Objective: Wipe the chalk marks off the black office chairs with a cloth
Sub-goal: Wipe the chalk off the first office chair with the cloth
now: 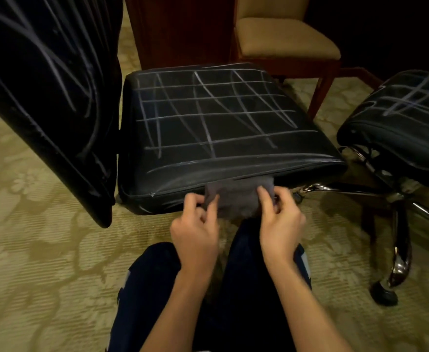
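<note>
Both grips, left hand (195,226) and right hand (280,219), pinched my grey cloth (236,199); chalk lines (208,115) covered the black leather seat (157,174), wiping seemingly unstarted.

A tan cushioned chair (284,36) stands on patterned carpet (30,250) beside dark wood panelling (183,29).

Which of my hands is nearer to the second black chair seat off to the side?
Right. The right hand grips the cloth on the side toward that second seat; the left hand holds the cloth's far edge.
</note>
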The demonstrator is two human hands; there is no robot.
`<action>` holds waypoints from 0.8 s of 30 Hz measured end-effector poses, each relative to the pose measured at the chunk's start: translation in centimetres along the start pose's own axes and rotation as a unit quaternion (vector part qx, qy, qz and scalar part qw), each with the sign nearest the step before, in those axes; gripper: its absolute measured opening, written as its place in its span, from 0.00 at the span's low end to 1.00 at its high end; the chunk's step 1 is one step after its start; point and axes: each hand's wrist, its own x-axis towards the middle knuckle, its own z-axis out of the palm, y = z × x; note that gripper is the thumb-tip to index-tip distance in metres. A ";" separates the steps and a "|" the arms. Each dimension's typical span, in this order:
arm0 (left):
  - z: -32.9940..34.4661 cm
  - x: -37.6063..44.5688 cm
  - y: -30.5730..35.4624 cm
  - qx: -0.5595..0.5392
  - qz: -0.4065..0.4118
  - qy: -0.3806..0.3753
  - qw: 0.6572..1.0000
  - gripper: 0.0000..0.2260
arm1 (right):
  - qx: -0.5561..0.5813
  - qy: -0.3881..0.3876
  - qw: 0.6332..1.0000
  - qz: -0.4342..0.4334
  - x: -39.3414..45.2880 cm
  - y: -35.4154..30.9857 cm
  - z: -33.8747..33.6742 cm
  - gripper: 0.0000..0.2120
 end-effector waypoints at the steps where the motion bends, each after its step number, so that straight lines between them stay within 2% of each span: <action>1: -0.9 -0.2 -0.4 -0.010 -0.013 -0.005 1.000 0.06 | 0.024 -0.029 0.999 0.011 -1.2 -0.5 0.3 0.11; 3: -2.1 -0.5 -1.0 -0.036 -0.066 -0.005 0.997 0.05 | 0.104 -0.097 0.988 0.063 -3.4 -1.7 0.8 0.07; 5: -2.8 -0.8 -1.0 -0.067 -0.102 -0.004 0.992 0.05 | 0.201 -0.162 0.954 0.151 -4.5 -2.7 0.6 0.05; 7: -3.6 -0.6 -0.7 -0.103 -0.124 -0.008 0.987 0.04 | 0.271 -0.201 0.917 0.210 -4.7 -3.1 0.2 0.08; 11: -4.1 -0.5 0.2 -0.147 -0.134 -0.024 0.980 0.03 | 0.335 -0.227 0.889 0.214 -4.0 -2.7 -0.3 0.10; 15: -2.8 -0.6 1.1 -0.166 -0.148 -0.043 0.974 0.03 | 0.337 -0.203 0.901 0.184 -2.3 -2.5 -0.3 0.09; 18: 0.3 -0.3 2.7 -0.180 -0.151 -0.055 0.970 0.05 | 0.314 -0.125 0.926 0.167 0.0 -1.2 -0.5 0.06; 21: 2.0 0.5 2.8 -0.165 -0.122 -0.027 0.978 0.05 | 0.283 -0.078 0.943 0.159 1.0 -0.8 0.4 0.04; 24: -0.1 0.7 0.4 -0.139 -0.105 0.014 0.985 0.05 | 0.274 -0.089 0.946 0.147 -1.0 -2.7 2.1 0.04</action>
